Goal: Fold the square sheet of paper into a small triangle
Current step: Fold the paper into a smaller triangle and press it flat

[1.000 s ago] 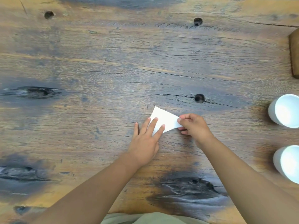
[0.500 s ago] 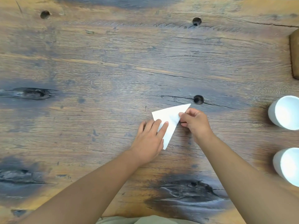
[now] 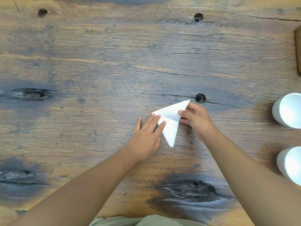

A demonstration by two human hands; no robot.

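A white paper (image 3: pixel 171 126), folded into a triangle with a crease across its middle, lies on the wooden table (image 3: pixel 114 70). One tip points to the far right, another points toward me. My left hand (image 3: pixel 147 136) lies flat, its fingertips pressing the paper's left edge. My right hand (image 3: pixel 195 119) pinches the paper's upper right flap between thumb and fingers, near the far tip.
Two white cups (image 3: pixel 288 110) (image 3: pixel 291 164) stand at the right edge of the table. A brown wooden object (image 3: pixel 298 51) shows at the far right edge. Dark knot holes (image 3: pixel 200 97) dot the wood.
The paper went from a smaller folded shape to a wider triangle with its tip toward the far right. My right hand moved slightly up with the flap; my left hand slid back a little.
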